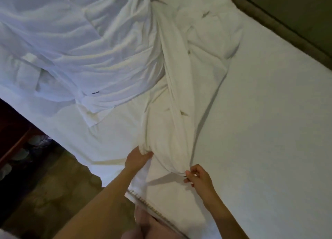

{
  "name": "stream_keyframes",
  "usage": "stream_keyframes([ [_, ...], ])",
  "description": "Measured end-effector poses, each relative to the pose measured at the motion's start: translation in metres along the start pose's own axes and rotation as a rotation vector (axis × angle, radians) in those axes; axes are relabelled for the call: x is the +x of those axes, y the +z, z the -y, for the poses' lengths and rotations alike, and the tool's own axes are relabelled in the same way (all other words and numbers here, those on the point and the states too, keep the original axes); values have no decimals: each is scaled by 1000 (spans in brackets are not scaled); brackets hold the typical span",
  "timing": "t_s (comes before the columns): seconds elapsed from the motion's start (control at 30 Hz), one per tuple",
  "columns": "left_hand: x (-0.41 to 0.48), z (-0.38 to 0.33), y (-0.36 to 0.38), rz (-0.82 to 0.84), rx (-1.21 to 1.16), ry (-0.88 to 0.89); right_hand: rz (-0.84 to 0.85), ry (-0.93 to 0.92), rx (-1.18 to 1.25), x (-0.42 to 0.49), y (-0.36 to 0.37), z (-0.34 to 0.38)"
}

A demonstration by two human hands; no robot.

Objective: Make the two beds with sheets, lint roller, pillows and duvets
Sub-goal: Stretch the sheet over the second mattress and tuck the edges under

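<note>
A small dark label [95, 93] sits on the crumpled white duvet [80, 41] heaped at the far left of the bed [269, 131] (its writing is too small to read). A white sheet [172, 113] lies bunched in a long twist down the middle of the mattress. The left hand [138, 158] grips its near end; the right hand [197, 177] pinches the fabric just beside it. Brown floor [53, 194] shows at the left.

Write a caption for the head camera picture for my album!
Left hand grips and right hand pinches the near end of a bunched white sheet on the mattress, beside rumpled bedding.
</note>
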State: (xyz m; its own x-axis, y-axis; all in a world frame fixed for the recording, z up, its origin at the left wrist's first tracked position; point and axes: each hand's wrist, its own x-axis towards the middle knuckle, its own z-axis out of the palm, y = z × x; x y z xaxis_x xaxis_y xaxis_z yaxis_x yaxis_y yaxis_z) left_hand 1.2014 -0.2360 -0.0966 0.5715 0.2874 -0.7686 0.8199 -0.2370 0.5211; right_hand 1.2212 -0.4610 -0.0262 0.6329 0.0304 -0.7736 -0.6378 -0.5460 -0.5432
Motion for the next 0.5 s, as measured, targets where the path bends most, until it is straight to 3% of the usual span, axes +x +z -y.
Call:
stream_keyframes([
  [0.07, -24, 11, 1, -11, -4, 26, -13, 35, -29, -5, -3, -20],
  [0.2, -93, 37, 18, 3, -253, -65, -32, 89, -93, -21, -16, -43],
  [0.27, -126, 44, 35, 95, -292, -19, -34, 83, -174, -28, -25, -52],
  [0.33, -156, 47, 56, 149, -261, 44, -10, 65, -266, -39, -34, -63],
  [0.5, -229, 51, 99, 56, 30, 152, -5, 98, -417, -87, -66, -118],
])
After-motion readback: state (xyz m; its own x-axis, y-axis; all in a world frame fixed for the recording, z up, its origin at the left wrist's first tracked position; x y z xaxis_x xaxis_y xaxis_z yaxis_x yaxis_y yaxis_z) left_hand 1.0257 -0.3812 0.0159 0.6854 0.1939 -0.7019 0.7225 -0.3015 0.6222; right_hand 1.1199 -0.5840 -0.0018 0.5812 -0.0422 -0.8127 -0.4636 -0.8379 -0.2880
